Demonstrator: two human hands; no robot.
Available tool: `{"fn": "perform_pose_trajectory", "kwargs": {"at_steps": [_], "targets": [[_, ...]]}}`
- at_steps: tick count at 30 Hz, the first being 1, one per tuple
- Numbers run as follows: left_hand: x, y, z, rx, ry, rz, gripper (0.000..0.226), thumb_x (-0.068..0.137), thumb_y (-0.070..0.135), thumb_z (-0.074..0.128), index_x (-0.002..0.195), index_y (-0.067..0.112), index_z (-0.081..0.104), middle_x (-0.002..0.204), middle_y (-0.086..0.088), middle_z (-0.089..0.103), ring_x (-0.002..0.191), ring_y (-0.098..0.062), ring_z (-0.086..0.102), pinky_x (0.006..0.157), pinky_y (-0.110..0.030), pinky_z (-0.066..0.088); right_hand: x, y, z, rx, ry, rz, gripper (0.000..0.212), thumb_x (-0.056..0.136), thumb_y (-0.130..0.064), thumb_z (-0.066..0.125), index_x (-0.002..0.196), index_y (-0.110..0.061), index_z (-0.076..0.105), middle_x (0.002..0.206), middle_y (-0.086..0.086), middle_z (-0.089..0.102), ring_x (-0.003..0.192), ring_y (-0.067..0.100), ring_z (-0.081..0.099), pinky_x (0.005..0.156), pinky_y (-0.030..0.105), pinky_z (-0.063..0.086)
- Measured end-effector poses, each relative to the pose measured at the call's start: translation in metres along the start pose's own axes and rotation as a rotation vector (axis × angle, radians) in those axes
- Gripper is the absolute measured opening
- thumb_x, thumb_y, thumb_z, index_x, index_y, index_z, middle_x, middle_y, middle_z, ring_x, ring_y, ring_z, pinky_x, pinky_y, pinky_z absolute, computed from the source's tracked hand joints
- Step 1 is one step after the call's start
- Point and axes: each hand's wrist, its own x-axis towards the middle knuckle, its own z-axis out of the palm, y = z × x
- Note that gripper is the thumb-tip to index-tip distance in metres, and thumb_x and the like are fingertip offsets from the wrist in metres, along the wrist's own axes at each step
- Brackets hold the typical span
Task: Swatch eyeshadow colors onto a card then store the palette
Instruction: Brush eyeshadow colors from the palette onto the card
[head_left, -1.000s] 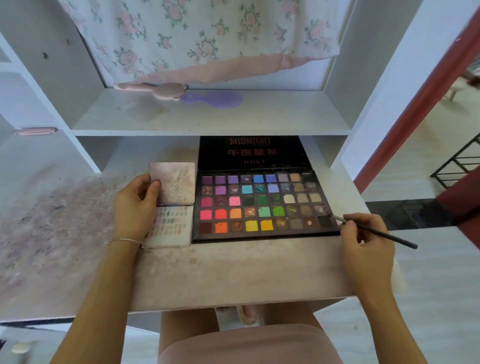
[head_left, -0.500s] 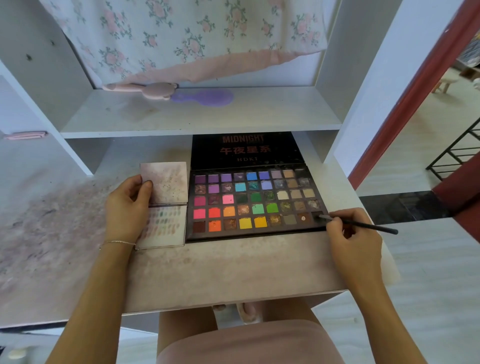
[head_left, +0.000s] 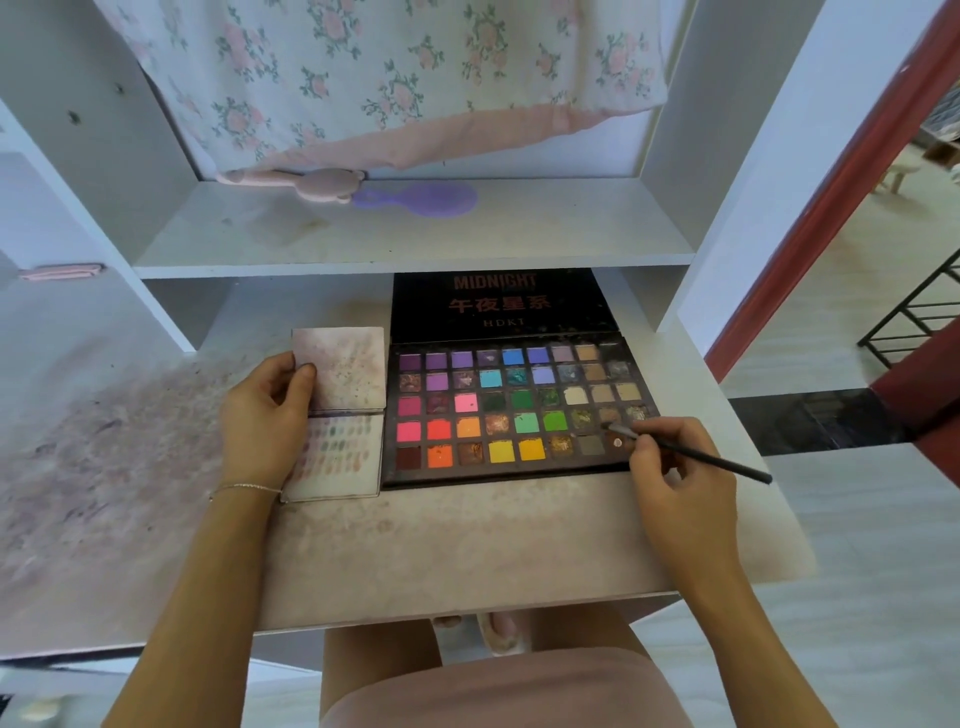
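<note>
In the head view, the eyeshadow palette lies open on the pale, powder-stained desk, its black lid standing back under the shelf and printed "MIDNIGHT" and "HDKT" in reddish letters. Its pans run in five rows: purples and blues at the top, pinks, reds, oranges and yellows lower left, greens in the middle, beiges and browns to the right, several of them worn and smeared. Just beside its left edge lies the folded swatch card, the upper leaf mottled pink-grey, the lower leaf carrying rows of small faint colour dabs. The left hand holds the card's left edge, thumb laid over the corner of the upper leaf and fingers curled at the side. The right hand pinches a thin dark brush between thumb and fingertips, the other fingers curled under; the bristle tip rests at the brownish pans in the fourth row near the palette's right end. This hand covers the palette's lower right corner, so the pans there cannot be read, and the left wrist hides part of the card's lower leaf. The swatch colours are too pale to name. On the shelf lie a pink item and a purple one, both indistinct. Compared with half a second ago, the brush tip has moved up and left from the bottom-right pan into the row above; the left hand's hold on the card is unchanged.
</note>
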Motion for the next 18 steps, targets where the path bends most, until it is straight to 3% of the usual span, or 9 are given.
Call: {"fn": "perform_pose_trajectory", "kwargs": {"at_steps": [8,11,13,16,18], "targets": [[0.000,0.001,0.000,0.000,0.002,-0.014,0.023,0.093,0.016,0.050,0.110,0.007,0.063,0.094,0.003,0.061,0.077,-0.006,0.056,0.067,-0.011,0.039,-0.010,-0.022,0.047,0.107,-0.186,-0.071,0.033,0.086,0.001,0.053,0.084,-0.032,0.056,0.085,-0.010,0.060,0.080,0.003,0.058,0.066,0.012,0.049],[0.000,0.001,0.000,-0.008,-0.007,-0.024,0.022,0.093,0.017,0.050,0.108,0.009,0.063,0.093,0.003,0.063,0.074,0.000,0.055,0.066,-0.011,0.040,-0.012,-0.031,0.066,0.123,-0.269,-0.114,0.024,0.088,-0.001,0.052,0.088,-0.024,0.059,0.086,-0.007,0.060,0.078,0.004,0.057,0.064,0.011,0.047],[0.000,0.001,0.000,-0.018,-0.008,-0.024,0.021,0.092,0.016,0.050,0.106,0.009,0.064,0.090,0.003,0.063,0.074,-0.003,0.057,0.067,-0.014,0.042,-0.014,-0.037,0.079,0.120,-0.321,-0.129,0.022,0.088,-0.003,0.052,0.086,-0.025,0.059,0.080,-0.006,0.061,0.074,0.006,0.058,0.059,0.012,0.046],[0.000,0.001,-0.001,-0.029,-0.004,-0.029,0.019,0.092,0.016,0.051,0.103,0.010,0.065,0.086,0.002,0.064,0.076,-0.012,0.059,0.071,-0.024,0.046,-0.016,-0.045,0.097,0.091,-0.405,-0.105,0.024,0.087,-0.009,0.053,0.082,-0.032,0.053,0.070,0.001,0.062,0.066,0.014,0.059,0.055,0.028,0.049],[0.000,0.000,-0.001,-0.039,-0.004,-0.029,0.018,0.092,0.016,0.051,0.102,0.011,0.065,0.084,0.003,0.064,0.076,-0.014,0.059,0.072,-0.025,0.046,-0.016,-0.049,0.107,0.088,-0.429,-0.122,0.023,0.086,-0.010,0.055,0.081,-0.031,0.051,0.065,-0.004,0.059,0.062,0.007,0.056,0.051,0.019,0.045]]}}
